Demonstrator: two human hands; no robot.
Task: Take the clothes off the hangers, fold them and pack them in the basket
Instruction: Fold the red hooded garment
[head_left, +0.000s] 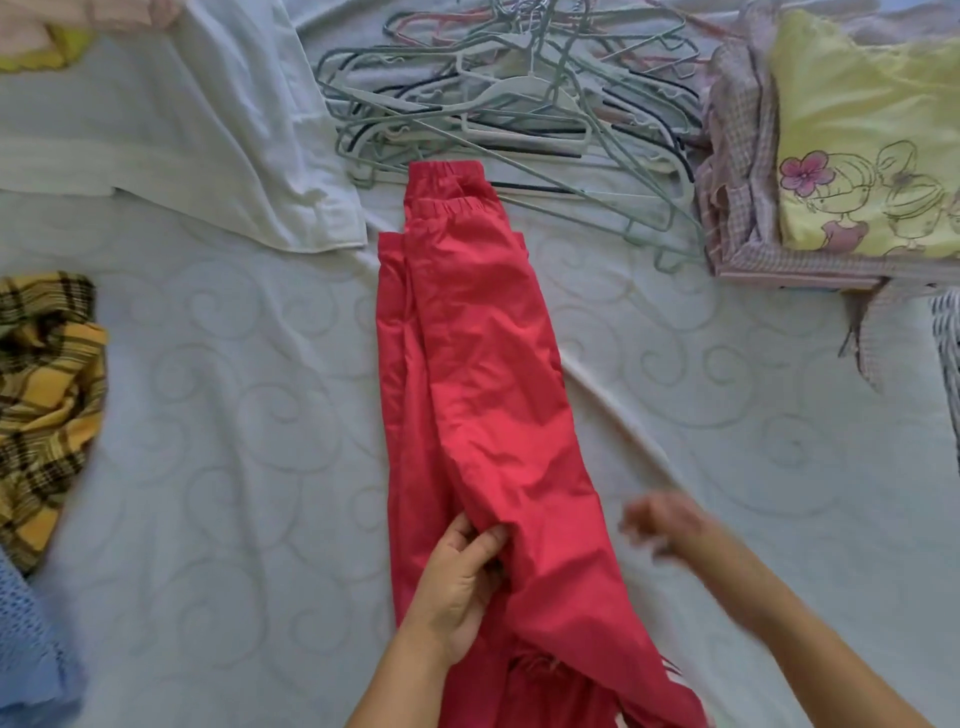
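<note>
We see red trousers (467, 364) on a pale grey-blue bedsheet (234, 415) with a faint swirl pattern. The hangers (519, 104) are mostly grey-green, with some white, dark blue and pink ones. At left we see a yellow cloth with dark checks (41, 395), a white garment (234, 130) and a light blue knit (26, 649). At right, a yellow garment with a pink flower print (862, 156) lies on lilac checked fabric (737, 171).
</note>
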